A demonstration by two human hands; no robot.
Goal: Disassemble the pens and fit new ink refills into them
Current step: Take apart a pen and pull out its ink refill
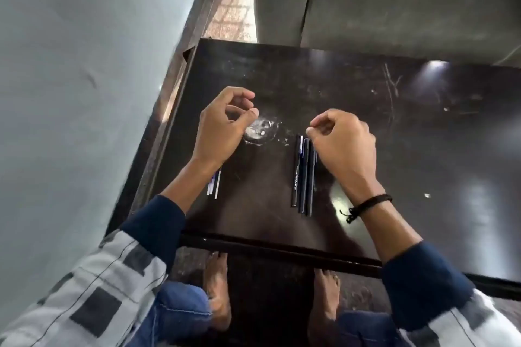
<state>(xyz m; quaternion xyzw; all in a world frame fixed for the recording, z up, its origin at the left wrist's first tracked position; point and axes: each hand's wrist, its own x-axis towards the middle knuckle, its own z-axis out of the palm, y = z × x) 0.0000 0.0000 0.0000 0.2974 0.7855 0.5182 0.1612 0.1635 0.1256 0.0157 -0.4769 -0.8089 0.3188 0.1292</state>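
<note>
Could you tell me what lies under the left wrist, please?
A few thin refills lie on the dark table below the left hand. Only their near ends show; the wrist covers the rest, so their count is unclear.

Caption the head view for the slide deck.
Left hand hovers near loose refills, right hand at the far ends of pens lined up on a dark table.

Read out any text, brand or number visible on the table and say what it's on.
"OCTANE": white print along the leftmost pen; small, so a likely reading.
Smaller print either side of it: too blurred to read.
Other pens, refills: no text visible.
</note>
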